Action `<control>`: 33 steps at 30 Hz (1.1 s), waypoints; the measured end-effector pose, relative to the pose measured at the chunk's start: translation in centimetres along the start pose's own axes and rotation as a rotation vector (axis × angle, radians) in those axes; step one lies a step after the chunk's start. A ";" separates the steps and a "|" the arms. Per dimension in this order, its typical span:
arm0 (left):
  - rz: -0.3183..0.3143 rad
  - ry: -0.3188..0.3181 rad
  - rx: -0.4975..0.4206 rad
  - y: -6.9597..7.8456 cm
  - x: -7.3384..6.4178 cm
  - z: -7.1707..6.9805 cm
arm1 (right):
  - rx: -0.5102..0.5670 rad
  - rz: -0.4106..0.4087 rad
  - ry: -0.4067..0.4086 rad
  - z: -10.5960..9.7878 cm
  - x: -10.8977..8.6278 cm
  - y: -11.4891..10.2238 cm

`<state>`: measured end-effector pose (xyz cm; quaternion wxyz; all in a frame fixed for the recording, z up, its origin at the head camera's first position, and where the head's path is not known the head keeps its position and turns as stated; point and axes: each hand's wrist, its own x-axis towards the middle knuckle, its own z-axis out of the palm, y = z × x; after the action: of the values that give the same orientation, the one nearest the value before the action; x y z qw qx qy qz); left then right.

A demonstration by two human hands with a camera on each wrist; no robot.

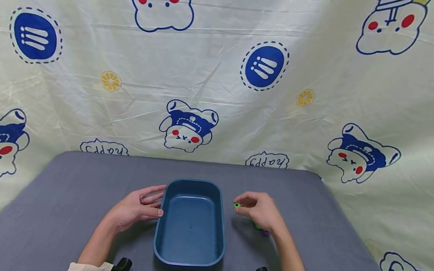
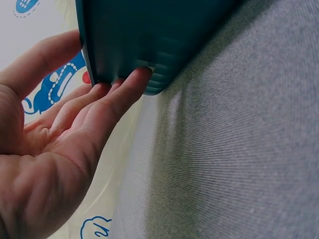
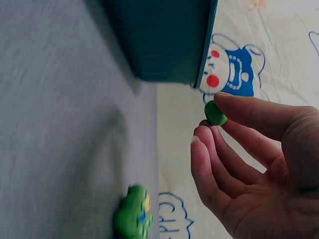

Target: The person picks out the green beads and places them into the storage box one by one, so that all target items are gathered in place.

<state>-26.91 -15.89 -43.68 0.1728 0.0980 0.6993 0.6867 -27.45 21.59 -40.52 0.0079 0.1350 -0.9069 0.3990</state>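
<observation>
A blue rectangular plastic bin (image 1: 186, 262) with rounded corners stands on the table, with nothing in it. My left hand (image 1: 135, 207) rests on the bin's left wall, its fingers fairly straight; in the left wrist view the fingertips (image 2: 142, 74) touch the outer wall. To the right of the bin, my right hand (image 1: 262, 212) pinches a small green round piece (image 3: 215, 113) between thumb and fingers, raised above the table and apart from the bin. Below that hand lies a green toy (image 3: 133, 211) with yellow and blue marks, mostly hidden by the hand in the head view.
Beside the green toy a purple piece (image 1: 265, 233) shows under the right wrist. The grey cloth-covered table (image 1: 67, 207) ends in front of a pale printed curtain (image 1: 225, 72). A black wrist device (image 1: 119, 270) sits at each sleeve.
</observation>
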 end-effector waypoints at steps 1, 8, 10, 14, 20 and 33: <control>0.001 0.000 -0.001 0.0 0.0 0.0 | 0.009 0.003 0.009 0.2 0.1 -0.4; 0.005 0.005 0.007 0.1 0.0 0.1 | 0.056 0.032 0.089 2.3 0.8 -2.7; 0.007 0.008 0.010 0.1 0.0 0.1 | 0.066 0.028 0.110 2.9 0.9 -3.3; 0.005 0.013 0.012 0.1 0.0 0.1 | 0.101 0.023 0.135 4.0 1.0 -4.3; 0.004 0.016 0.016 0.0 0.0 0.1 | 0.125 0.009 0.136 5.1 1.1 -4.9; 0.027 -0.013 0.005 0.2 -0.2 0.0 | 0.121 0.027 0.132 6.0 1.5 -4.6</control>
<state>-26.77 -15.99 -43.43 0.1676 0.1123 0.6985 0.6866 -27.17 13.90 -41.13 0.0540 0.0966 -0.8804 0.4610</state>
